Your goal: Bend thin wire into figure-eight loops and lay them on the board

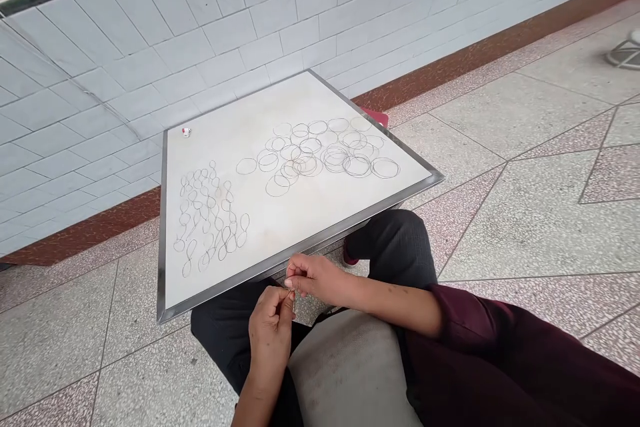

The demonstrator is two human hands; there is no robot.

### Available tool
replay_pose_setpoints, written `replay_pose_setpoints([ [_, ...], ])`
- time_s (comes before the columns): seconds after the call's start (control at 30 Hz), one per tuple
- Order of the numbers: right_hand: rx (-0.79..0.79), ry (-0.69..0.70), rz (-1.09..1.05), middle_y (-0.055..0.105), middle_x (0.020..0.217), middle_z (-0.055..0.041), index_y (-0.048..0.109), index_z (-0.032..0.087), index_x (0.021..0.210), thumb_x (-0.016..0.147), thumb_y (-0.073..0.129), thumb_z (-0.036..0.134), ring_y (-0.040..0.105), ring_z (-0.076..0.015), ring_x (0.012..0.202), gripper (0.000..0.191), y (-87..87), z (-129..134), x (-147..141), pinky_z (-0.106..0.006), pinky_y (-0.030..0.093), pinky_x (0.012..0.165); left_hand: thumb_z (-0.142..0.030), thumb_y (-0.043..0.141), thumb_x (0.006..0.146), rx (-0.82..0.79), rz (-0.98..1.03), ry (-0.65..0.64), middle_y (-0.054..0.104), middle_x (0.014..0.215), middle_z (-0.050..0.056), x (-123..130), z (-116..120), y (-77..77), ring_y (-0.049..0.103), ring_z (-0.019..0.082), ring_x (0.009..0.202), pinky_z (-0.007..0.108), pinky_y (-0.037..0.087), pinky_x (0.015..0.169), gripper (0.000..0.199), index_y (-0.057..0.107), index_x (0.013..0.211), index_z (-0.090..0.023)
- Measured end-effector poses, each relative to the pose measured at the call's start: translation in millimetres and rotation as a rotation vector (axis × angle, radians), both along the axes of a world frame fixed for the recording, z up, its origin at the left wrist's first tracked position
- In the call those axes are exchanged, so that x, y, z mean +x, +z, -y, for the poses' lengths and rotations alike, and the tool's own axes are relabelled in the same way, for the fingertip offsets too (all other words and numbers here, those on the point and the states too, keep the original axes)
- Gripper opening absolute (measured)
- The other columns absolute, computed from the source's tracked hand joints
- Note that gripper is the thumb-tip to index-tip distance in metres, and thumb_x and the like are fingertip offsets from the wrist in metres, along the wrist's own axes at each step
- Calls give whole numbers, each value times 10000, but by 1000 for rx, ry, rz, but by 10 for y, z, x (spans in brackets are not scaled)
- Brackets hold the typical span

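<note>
My left hand (271, 323) is closed in a pinch, thumb against forefinger, just off the table's near edge. Close above it, my right hand (316, 278) pinches too. Between the fingertips is a thin wire-like loop (291, 289), mostly hidden by the fingers. Many thin dark rings (357, 165) lie spread and overlapping on the right part of the white table (280, 230). On its left part, twisted figure-eight loops (230, 239) of the same thin material lie in rough rows.
A small white and red item (187, 132) sits near the table's far left corner. The table has a raised metal rim and stands by a tiled wall (220, 33). Something red (376, 117) shows behind it. A stool (624, 53) is at far right. My knees are under the near edge.
</note>
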State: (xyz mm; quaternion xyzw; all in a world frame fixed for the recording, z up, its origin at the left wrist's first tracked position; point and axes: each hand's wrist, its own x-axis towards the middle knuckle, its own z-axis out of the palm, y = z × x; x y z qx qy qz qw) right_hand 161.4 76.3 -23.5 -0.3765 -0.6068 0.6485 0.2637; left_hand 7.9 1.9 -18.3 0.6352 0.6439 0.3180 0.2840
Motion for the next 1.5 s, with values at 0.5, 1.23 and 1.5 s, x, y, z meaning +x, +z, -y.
replay_pose_setpoints([
  [0.5,-107,-69,-187,557,624,49,552,193,764,821,593,248,544,-91,554,90,-15,64,-72,-187,473,497,-377,608,872,-62,258,86,585,717,1,22,42,-2,565,158,598,270,461,586,224,643,730,-207],
  [1.23,-108,92,-343,657,819,5,621,192,987,833,673,339,617,-114,643,219,-31,26,-31,-260,511,629,-403,725,797,-179,791,245,558,628,-21,3,136,8,486,115,595,236,413,604,240,681,736,-175],
  [1.5,22,44,-264,622,728,26,623,195,960,834,622,243,577,-112,621,135,-58,123,-91,-256,478,619,-421,777,720,-220,891,302,547,602,-30,45,134,17,482,101,543,228,400,539,278,665,684,-170],
])
